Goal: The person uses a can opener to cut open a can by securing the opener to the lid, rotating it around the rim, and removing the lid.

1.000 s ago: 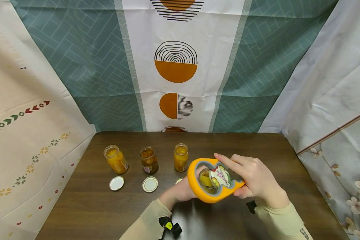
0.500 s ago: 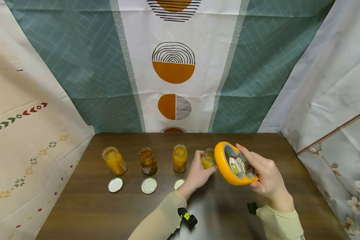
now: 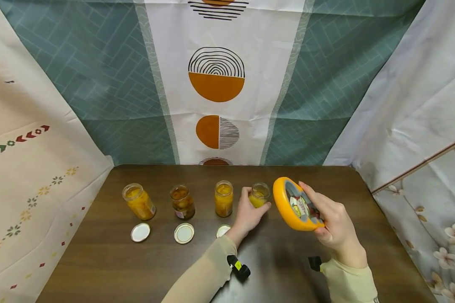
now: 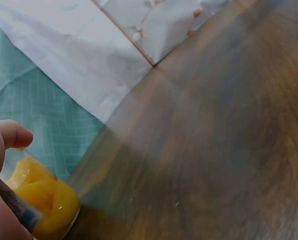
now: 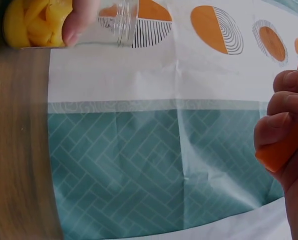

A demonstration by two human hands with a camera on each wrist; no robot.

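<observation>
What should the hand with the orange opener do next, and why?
Probably take the printed lid out of the orange jar opener and lay it on the brown wooden table before the fourth glass jar. The left hand holds that jar in the row, and three white lids already lie before the others.

The light around me is even and soft, fairly bright, with a dull sheen on the dark table [image 3: 98, 261] near my sleeves. My head view bows straight lines at its edges. My left wrist view smears the tabletop with motion blur; my right wrist view stays mostly sharp.
</observation>
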